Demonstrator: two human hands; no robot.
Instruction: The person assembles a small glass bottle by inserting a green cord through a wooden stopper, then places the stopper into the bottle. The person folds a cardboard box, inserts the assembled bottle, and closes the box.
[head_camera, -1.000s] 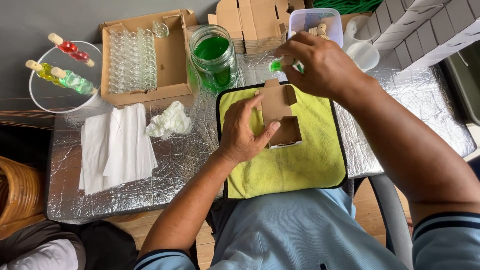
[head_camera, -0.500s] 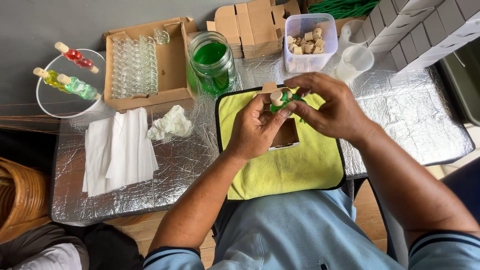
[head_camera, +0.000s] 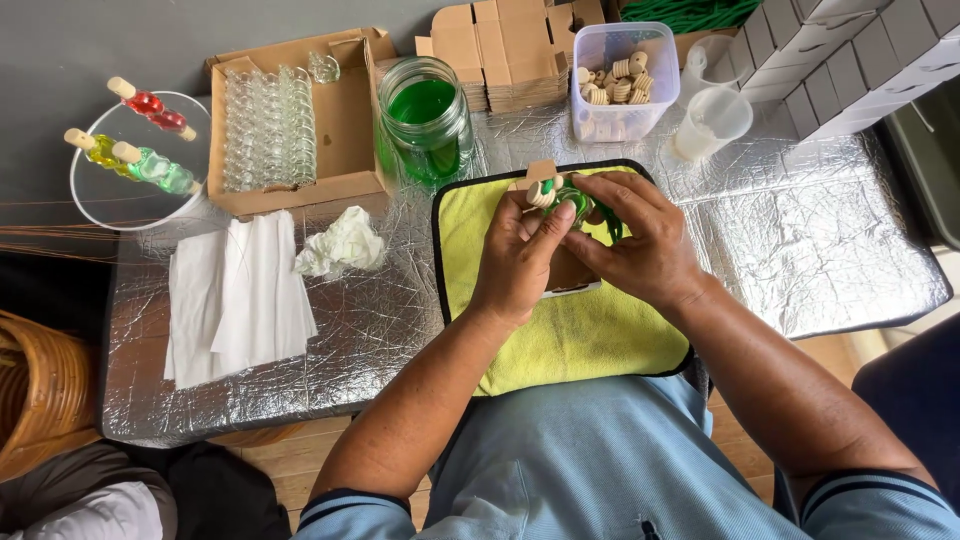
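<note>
Both the left hand (head_camera: 520, 262) and right hand (head_camera: 640, 240) pinch a small green bottle (head_camera: 572, 200) above the yellow cloth (head_camera: 560, 345), which would catch drips.

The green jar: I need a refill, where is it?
In the head view, the green jar stands at the table's far side, between the cardboard tray of glass bottles and the plastic tub of corks.

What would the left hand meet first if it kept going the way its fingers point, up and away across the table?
The left hand points up and slightly right. Past the small green bottle it pinches with the right hand, it would probably meet the clear tub of wooden stoppers first, though depth is hard to judge.
</note>
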